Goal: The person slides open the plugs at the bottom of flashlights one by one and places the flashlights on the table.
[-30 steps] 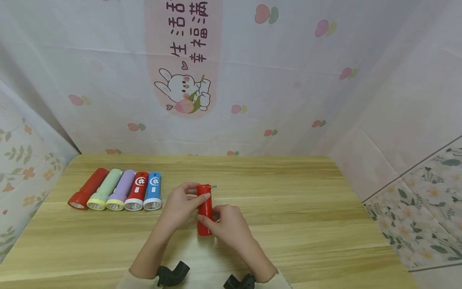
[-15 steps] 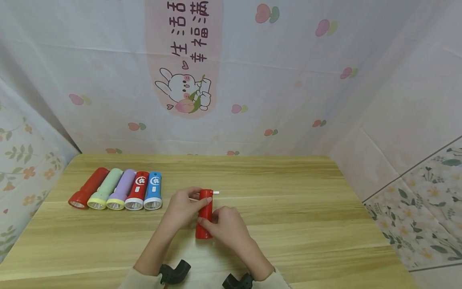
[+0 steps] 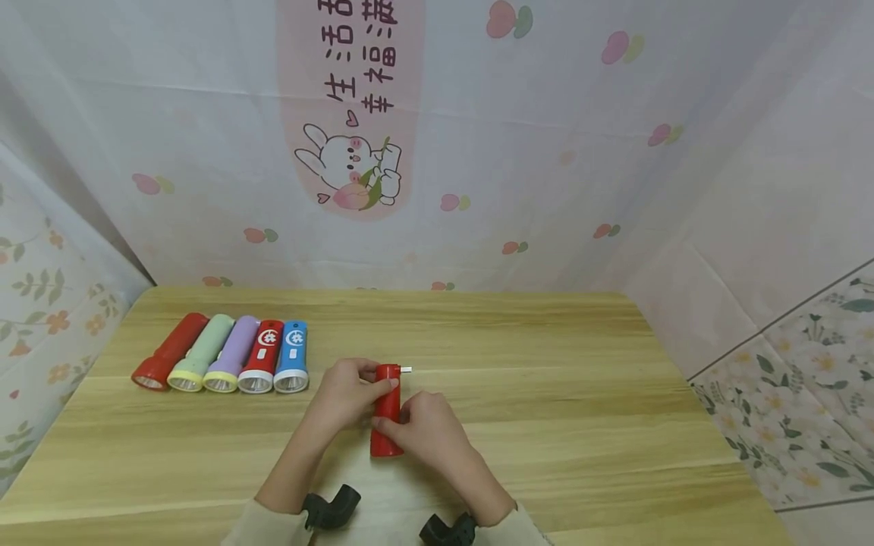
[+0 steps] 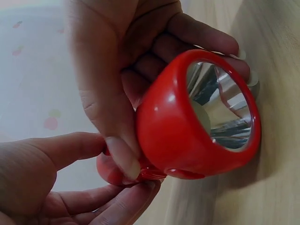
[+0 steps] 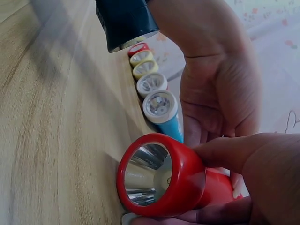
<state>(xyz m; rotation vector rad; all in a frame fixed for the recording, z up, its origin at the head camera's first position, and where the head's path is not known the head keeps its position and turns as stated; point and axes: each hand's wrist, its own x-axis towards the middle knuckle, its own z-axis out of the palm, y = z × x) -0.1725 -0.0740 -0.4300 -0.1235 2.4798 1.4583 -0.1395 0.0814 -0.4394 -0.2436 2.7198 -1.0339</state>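
Observation:
A red flashlight (image 3: 387,406) is held in both hands over the near middle of the wooden table. My left hand (image 3: 344,394) pinches it by the far, tail end, thumb on top. Closer to the lamp head, my right hand (image 3: 430,428) grips the body between thumb and fingers. From the tail end a short pale metal plug (image 3: 406,369) sticks out to the right. The left wrist view shows the wide red rim (image 4: 164,122) and shiny reflector (image 4: 227,115). In the right wrist view the lamp head (image 5: 187,183) faces the camera, close over the tabletop.
Several flashlights lie side by side at the back left: a plain red one (image 3: 167,353), then green (image 3: 206,350), purple (image 3: 235,350), red with a white rim (image 3: 268,345) and blue (image 3: 293,345). A printed cloth (image 3: 532,174) hangs behind the table (image 3: 580,402).
Both hands have drawn the red flashlight slightly toward me. The plug, dull and tilted a second ago, now shows pale and nearly level. The row at the back left has stayed put.

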